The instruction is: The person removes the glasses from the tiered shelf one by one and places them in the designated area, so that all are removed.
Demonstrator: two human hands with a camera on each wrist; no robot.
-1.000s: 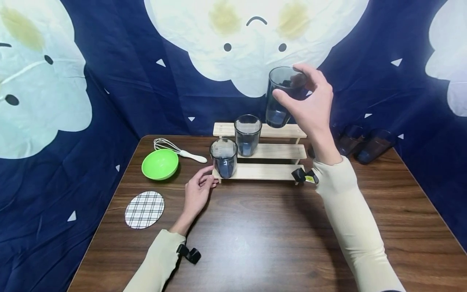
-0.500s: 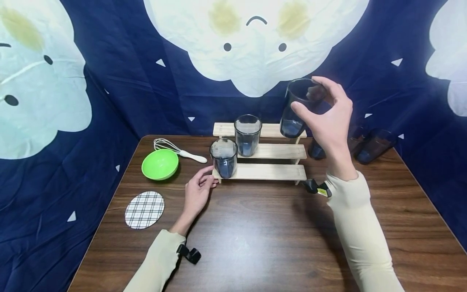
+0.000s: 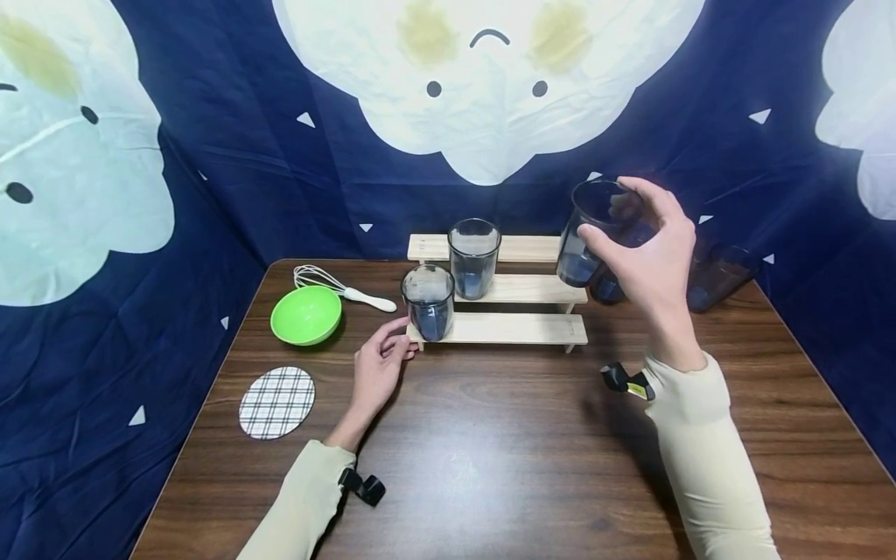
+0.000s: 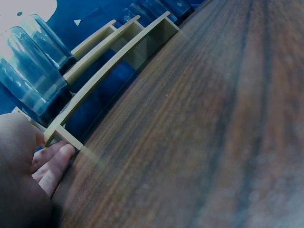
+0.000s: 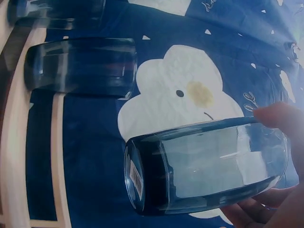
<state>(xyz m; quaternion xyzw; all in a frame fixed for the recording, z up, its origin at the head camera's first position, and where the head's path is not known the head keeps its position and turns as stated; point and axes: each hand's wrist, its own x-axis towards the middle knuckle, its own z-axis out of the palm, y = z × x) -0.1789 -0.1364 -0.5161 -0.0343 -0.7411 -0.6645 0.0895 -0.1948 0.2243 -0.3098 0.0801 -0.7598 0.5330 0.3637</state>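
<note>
From the head camera we see our right hand gripping a dark blue tumbler near its rim, held in the air just off the right end of the stepped wooden rack, its base level with the upper steps. Only the right wrist camera reveals a barcode sticker on the tumbler's base, and there our fingertips curl round the wall near the rim. Our left hand lies on the wooden table, fingers loosely extended and holding nothing; the left wrist camera shows what the head view leaves unclear, that the fingertips touch the near-left corner post of the rack. Two more tumblers stand upright on the rack: one on the lowest step, one on the middle step. Behind the held tumbler further dark tumblers lie on their sides by the table's far right edge, one partly hidden by our hand. To the left sit a green bowl, a whisk and a plaid coaster. The held tumbler is nearly upright, long axis tilted slightly, mouth up and leaning right, base down towards the rack.
</note>
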